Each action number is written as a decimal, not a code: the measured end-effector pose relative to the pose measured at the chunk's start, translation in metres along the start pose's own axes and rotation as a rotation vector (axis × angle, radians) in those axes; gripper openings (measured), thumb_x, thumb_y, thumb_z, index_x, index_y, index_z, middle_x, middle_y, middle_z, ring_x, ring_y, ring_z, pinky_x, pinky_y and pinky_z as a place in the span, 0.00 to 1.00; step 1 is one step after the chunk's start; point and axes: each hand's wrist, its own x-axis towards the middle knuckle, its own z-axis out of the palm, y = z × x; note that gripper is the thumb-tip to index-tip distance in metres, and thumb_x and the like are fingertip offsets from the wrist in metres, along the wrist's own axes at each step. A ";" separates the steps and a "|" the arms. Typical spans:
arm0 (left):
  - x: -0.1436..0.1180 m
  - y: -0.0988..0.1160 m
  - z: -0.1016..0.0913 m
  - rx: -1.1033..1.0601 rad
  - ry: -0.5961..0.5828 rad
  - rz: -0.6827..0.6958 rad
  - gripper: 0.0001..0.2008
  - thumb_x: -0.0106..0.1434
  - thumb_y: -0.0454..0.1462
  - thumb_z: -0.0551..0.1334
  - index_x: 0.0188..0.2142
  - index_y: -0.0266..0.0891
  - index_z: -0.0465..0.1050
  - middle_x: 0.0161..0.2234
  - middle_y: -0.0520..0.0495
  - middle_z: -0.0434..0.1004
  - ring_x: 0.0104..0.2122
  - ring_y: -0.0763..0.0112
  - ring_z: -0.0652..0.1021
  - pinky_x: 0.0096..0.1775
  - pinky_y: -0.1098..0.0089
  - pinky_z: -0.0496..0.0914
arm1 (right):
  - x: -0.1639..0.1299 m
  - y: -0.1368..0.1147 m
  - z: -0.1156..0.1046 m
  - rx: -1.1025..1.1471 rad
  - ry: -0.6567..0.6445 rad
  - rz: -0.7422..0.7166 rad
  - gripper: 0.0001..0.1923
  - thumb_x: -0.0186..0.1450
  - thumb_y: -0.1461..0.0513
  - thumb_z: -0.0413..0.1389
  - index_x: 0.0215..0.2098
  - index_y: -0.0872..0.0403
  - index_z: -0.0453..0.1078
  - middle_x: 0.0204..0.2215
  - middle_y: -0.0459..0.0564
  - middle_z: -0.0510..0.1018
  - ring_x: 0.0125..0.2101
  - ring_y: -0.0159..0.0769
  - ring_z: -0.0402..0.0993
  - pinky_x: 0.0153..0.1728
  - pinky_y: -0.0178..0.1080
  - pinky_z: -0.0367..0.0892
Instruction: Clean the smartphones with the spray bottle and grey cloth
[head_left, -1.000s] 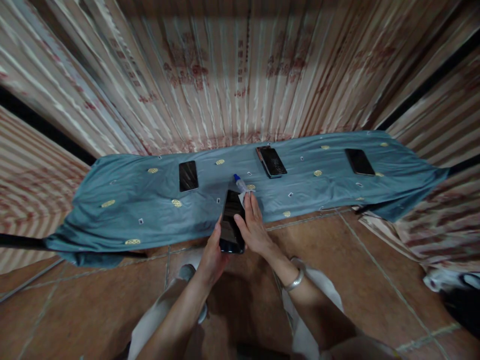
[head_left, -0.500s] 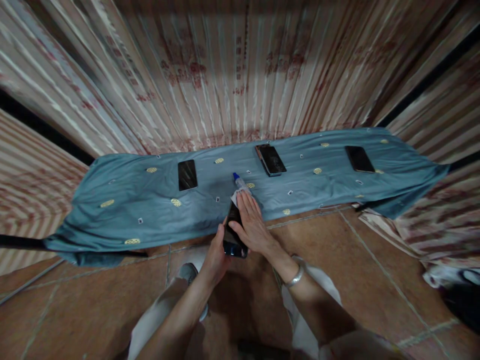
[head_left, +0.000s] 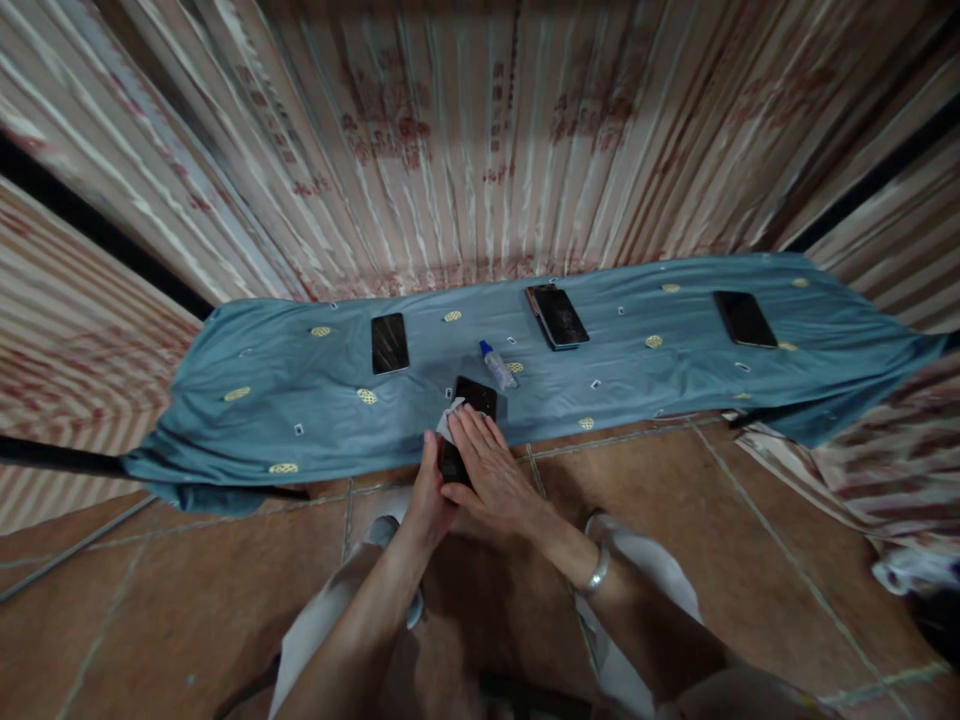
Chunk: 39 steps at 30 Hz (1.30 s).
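My left hand [head_left: 430, 506] is closed around the lower end of a black smartphone [head_left: 478, 395] just in front of the cloth-covered surface. Flat across the phone's screen lies my right hand [head_left: 496, 478], its fingers together and pressing a white tissue [head_left: 448, 420] against the glass. The tissue is mostly hidden under those fingers. Just beyond the phone, a small clear bottle with a blue cap [head_left: 498, 368] lies on its side on the cloth.
A blue-green patterned cloth [head_left: 337, 440] covers the narrow surface. On it lie a phone [head_left: 390, 343] at left, stacked phones [head_left: 561, 318] right of the middle, and another phone [head_left: 745, 319] at right. Striped curtains [head_left: 450, 200] hang behind; dark poles [head_left: 97, 230] stand at the sides.
My right hand and the tissue have slid down the phone toward my left hand, baring the screen's upper end. The bottle, partly covered before, shows fully. The view has shifted slightly.
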 end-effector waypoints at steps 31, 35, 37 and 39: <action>-0.004 0.023 0.008 -0.071 0.130 -0.143 0.21 0.72 0.40 0.51 0.59 0.35 0.67 0.49 0.42 0.81 0.52 0.62 0.78 0.55 0.62 0.70 | 0.008 0.036 0.005 0.370 0.376 0.312 0.26 0.72 0.56 0.45 0.66 0.54 0.57 0.66 0.55 0.60 0.66 0.41 0.54 0.66 0.49 0.52; -0.007 0.024 0.009 -0.069 0.002 -0.181 0.26 0.72 0.44 0.48 0.63 0.32 0.61 0.50 0.36 0.79 0.50 0.55 0.79 0.54 0.54 0.71 | 0.018 0.058 -0.003 0.953 0.611 0.640 0.16 0.61 0.57 0.59 0.48 0.52 0.74 0.48 0.51 0.80 0.53 0.41 0.72 0.58 0.44 0.63; -0.007 0.025 0.008 -0.068 -0.001 -0.190 0.28 0.72 0.45 0.46 0.63 0.29 0.60 0.49 0.34 0.80 0.48 0.53 0.80 0.53 0.52 0.71 | 0.021 0.066 -0.006 1.224 0.645 0.760 0.12 0.57 0.56 0.63 0.38 0.52 0.76 0.37 0.48 0.83 0.43 0.38 0.77 0.48 0.41 0.71; -0.007 0.027 0.005 -0.064 -0.003 -0.199 0.28 0.72 0.45 0.45 0.63 0.28 0.60 0.47 0.33 0.80 0.47 0.52 0.81 0.54 0.50 0.71 | 0.023 0.070 -0.009 1.346 0.619 0.799 0.11 0.57 0.54 0.63 0.33 0.52 0.75 0.30 0.47 0.82 0.34 0.36 0.79 0.36 0.38 0.74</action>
